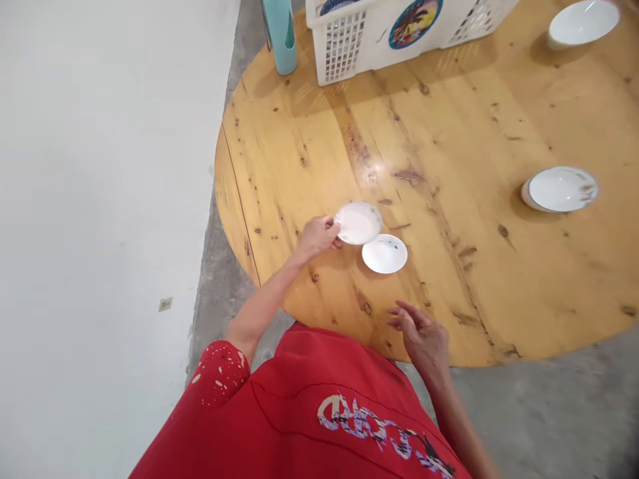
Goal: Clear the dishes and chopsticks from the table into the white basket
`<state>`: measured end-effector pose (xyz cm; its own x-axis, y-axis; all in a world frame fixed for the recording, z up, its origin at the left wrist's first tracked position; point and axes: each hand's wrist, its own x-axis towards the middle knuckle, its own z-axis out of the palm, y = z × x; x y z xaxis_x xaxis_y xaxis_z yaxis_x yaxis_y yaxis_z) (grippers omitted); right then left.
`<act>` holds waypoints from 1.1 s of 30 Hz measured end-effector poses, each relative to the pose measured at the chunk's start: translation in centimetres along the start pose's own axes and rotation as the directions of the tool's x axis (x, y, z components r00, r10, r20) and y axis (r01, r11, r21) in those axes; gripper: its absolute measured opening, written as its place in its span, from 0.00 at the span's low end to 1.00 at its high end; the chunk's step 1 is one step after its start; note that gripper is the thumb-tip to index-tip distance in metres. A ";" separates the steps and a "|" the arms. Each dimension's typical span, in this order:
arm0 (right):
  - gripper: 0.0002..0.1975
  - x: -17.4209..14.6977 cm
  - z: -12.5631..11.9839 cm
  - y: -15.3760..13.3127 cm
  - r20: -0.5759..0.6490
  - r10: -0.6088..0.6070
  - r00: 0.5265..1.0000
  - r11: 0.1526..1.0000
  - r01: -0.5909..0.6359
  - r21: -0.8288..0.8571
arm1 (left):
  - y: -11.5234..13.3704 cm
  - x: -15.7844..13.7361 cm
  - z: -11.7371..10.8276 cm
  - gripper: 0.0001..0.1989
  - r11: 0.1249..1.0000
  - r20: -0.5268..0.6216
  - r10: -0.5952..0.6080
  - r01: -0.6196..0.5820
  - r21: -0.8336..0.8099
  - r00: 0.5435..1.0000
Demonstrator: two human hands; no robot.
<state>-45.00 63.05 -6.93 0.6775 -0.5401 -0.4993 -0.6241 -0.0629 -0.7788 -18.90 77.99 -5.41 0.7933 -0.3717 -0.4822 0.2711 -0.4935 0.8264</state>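
My left hand (322,237) pinches the left rim of a small white plate (358,223), thumb on top. A second small white plate (384,254) with a few dark marks near its far edge lies on the wooden table just below and right of the held one. The held plate's near edge slightly overlaps it in view; I cannot tell whether they touch. Over the table's front edge is my right hand (423,332), holding nothing, its fingers partly bent and apart, pointing toward the second plate.
Two white bowls stand at the right, one nearer (562,189) and one far back (584,25). A white plastic basket (379,40) with a round picture and a light-blue holder (280,40) stand at the back of the round wooden table (309,159). A white wall (100,166) borders the left.
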 end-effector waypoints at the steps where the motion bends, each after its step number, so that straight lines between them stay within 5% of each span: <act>1: 0.24 0.9 -0.1 -0.5 -0.023 -0.010 1.000 1.000 0.011 0.017 | 0.0 -0.8 1.4 0.08 1.000 0.039 0.006 -0.007 0.024 0.999; 5: 0.24 3.9 -0.6 -2.0 -0.061 -0.014 0.998 0.982 0.025 0.189 | 0.1 -2.7 5.3 0.08 0.982 0.086 -0.005 -0.012 0.187 0.996; 9: 0.23 4.5 -1.4 -1.6 -0.046 -0.025 0.999 0.964 0.037 0.263 | 0.2 -3.0 6.8 0.10 0.950 0.049 0.003 -0.018 0.311 0.999; 21: 0.24 2.1 -3.0 2.7 0.014 0.100 0.995 0.937 -0.099 0.335 | 0.6 -2.5 8.3 0.10 0.866 -0.066 0.040 -0.002 0.500 0.997; 33: 0.23 2.4 -4.6 3.1 0.087 0.136 0.987 0.917 -0.159 0.367 | 0.9 -3.0 8.2 0.12 0.826 -0.121 -0.022 0.087 0.558 0.992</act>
<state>-47.05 57.70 -8.78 0.6177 -0.4684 -0.6317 -0.5368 0.3360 -0.7739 -25.56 72.25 -5.62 0.8473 -0.2625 -0.4618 -0.0114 -0.8781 0.4783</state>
